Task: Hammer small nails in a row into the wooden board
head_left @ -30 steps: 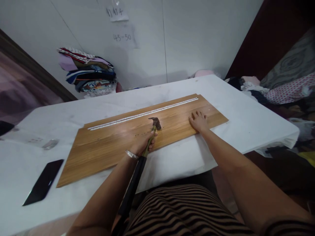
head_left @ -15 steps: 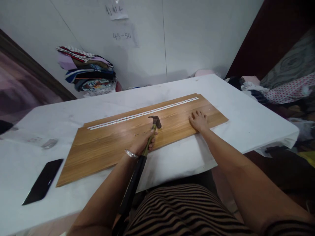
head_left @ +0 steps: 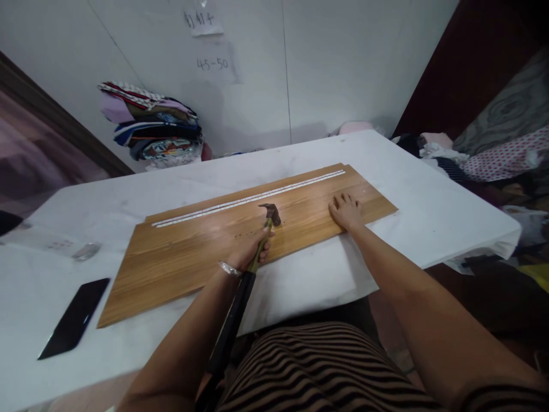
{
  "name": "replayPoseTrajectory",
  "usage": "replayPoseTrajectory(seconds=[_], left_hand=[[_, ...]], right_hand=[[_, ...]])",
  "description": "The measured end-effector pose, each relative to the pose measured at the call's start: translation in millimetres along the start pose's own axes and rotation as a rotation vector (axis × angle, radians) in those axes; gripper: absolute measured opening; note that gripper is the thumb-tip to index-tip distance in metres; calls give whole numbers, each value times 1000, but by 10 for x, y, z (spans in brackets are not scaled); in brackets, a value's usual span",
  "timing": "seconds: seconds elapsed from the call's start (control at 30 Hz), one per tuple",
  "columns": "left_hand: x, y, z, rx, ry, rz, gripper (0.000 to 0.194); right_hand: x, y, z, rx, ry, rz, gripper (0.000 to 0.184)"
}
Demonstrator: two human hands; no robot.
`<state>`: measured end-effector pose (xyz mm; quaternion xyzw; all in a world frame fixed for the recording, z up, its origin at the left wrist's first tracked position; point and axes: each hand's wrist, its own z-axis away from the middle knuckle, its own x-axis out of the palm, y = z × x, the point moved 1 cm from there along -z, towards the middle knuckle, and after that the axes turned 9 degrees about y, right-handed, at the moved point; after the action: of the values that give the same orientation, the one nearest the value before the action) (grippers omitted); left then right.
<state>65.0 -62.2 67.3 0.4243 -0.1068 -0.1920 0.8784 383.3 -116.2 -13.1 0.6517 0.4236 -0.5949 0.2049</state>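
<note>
My left hand (head_left: 251, 247), with a bracelet at its wrist, is closed around the upper handle of a claw hammer (head_left: 271, 214). The hammer's rusty head is over the middle of a wood-grain board (head_left: 171, 260), and its dark grip runs back beneath my forearm. On the board's right part rests my right hand (head_left: 346, 212), palm down with the fingers spread and slightly bent. Two thin white strips (head_left: 249, 198) lie along the board's far edge. Several small dark marks or nails show beside the hammer head; they are too small to tell apart.
The board lies on a white-covered table (head_left: 300, 280). A black phone (head_left: 75, 317) is left of it, with a small clear container (head_left: 86, 252) farther back. Folded cloths (head_left: 154, 126) are stacked by the wall at the back left. Fabrics (head_left: 501, 157) are heaped beyond the right edge.
</note>
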Motion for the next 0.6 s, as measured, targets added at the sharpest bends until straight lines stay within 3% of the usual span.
replayPoseTrajectory(seconds=[0.6], left_hand=[[-16, -14, 45, 9, 30, 34, 30]], right_hand=[[18, 15, -10, -7, -7, 2, 54]])
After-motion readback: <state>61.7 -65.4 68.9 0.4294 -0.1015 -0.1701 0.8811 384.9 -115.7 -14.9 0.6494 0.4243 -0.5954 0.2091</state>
